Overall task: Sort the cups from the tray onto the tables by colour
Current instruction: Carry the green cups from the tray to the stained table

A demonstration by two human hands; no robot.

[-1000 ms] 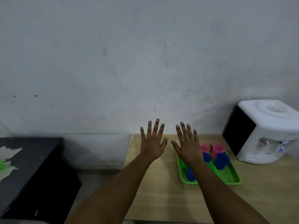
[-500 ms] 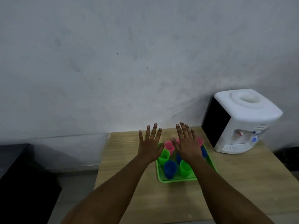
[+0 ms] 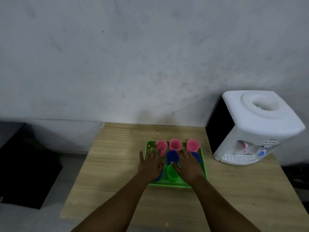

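While both hands hover flat over the green tray (image 3: 203, 158), the left hand (image 3: 151, 164) and the right hand (image 3: 188, 166) have their fingers straight and spread, gripping nothing; the tray sits on the wooden table (image 3: 117, 164), holding three pink cups (image 3: 175, 144) along its far edge, blue cups (image 3: 172, 156) behind the hands, and a green cup (image 3: 172, 173) between the wrists; a white water dispenser (image 3: 250, 128) stands just right of the tray.
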